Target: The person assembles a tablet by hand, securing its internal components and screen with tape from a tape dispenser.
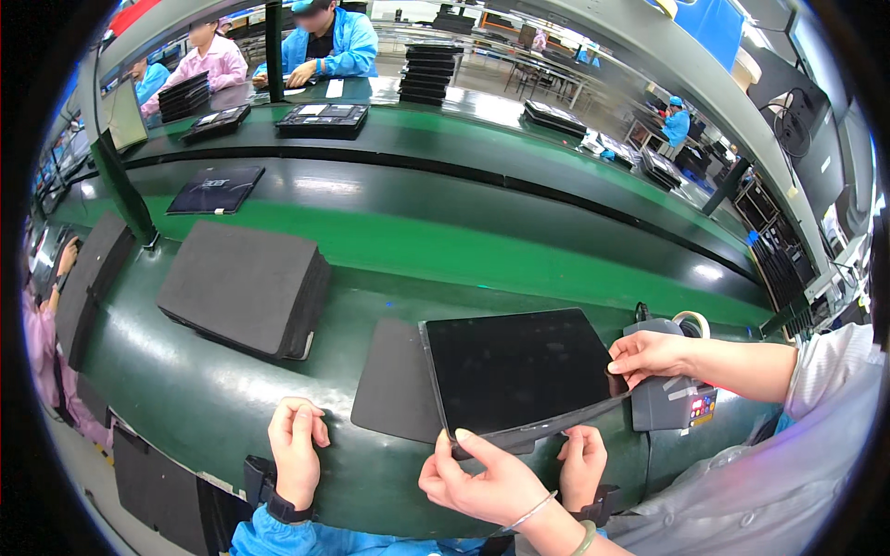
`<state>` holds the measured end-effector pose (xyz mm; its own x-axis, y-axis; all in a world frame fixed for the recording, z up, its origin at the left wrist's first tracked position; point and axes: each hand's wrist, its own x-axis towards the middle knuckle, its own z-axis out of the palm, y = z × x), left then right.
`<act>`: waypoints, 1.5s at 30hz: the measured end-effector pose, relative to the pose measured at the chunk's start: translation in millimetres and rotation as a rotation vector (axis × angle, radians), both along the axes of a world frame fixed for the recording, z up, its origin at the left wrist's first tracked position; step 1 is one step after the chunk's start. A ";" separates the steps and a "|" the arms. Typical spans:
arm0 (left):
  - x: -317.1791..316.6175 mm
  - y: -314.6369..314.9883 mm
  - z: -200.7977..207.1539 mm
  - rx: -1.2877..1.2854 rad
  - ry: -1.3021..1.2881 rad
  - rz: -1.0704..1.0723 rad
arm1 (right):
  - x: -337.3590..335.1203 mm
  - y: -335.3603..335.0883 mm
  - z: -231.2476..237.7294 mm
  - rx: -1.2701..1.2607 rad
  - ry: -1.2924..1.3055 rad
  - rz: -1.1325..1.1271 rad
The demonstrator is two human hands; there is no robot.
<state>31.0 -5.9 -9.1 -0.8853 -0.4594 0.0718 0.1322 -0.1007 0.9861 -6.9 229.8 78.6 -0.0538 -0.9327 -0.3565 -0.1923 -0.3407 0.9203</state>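
My left hand point(298, 452) rests over the near edge of the green workbench point(371, 482), its fingers curled loosely in with nothing seen in them. My right hand point(584, 456) lies just below the near edge of a black screen panel point(519, 371); its fingers are curled too, holding nothing visible. Black straps circle both my wrists. A co-worker on the right grips the panel by two corners, with one hand point(654, 357) at the right side and the other hand point(487, 477) at the near left corner. The panel is tilted above a thin dark grey pad point(394, 385).
A stack of grey foam pads point(243, 287) stands at left. A grey box with a red display point(672, 403) and a tape roll point(693, 324) sit at right. Beyond, a green conveyor point(464, 236) carries a closed laptop point(216, 191). Frame posts point(125, 190) rise nearby.
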 end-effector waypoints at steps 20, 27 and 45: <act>2.2 -1.7 -0.1 0.001 -0.013 0.023 | 20.4 93.8 -29.9 -0.348 0.018 -0.436; -2.2 2.0 1.0 -0.009 -0.008 0.010 | 21.8 125.2 -113.9 -1.793 -1.486 -0.948; -0.4 0.9 1.1 -0.027 -0.028 0.026 | 17.2 95.8 -57.5 -3.085 -2.681 -0.322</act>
<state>30.6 -5.0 -8.0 -0.8749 -0.4806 0.0602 0.1072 -0.0709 0.9917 10.4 325.6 21.0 -0.9039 0.0536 -0.4244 0.2750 -0.6871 -0.6725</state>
